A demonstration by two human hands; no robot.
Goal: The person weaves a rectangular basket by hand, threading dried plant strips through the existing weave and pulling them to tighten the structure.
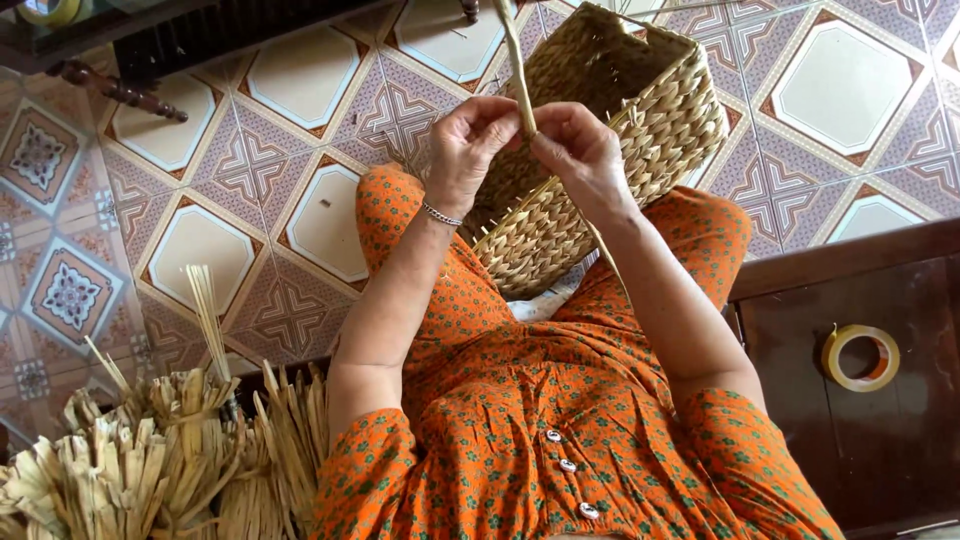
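A half-woven straw basket [640,120] lies tilted on my lap, its open mouth turned away toward the tiled floor. My left hand [468,150] and my right hand [578,150] meet just above its near wall. Both pinch one long pale straw strand [517,70] that rises up and away out of the frame's top. A thin bracelet circles my left wrist. I wear an orange flowered dress with buttons.
A bundle of dried straw strips [160,460] lies at the lower left. A roll of yellowish tape [860,357] rests on a dark wooden bench [880,420] at the right. Patterned floor tiles [250,200] spread ahead, with dark carved furniture legs [120,90] at the top left.
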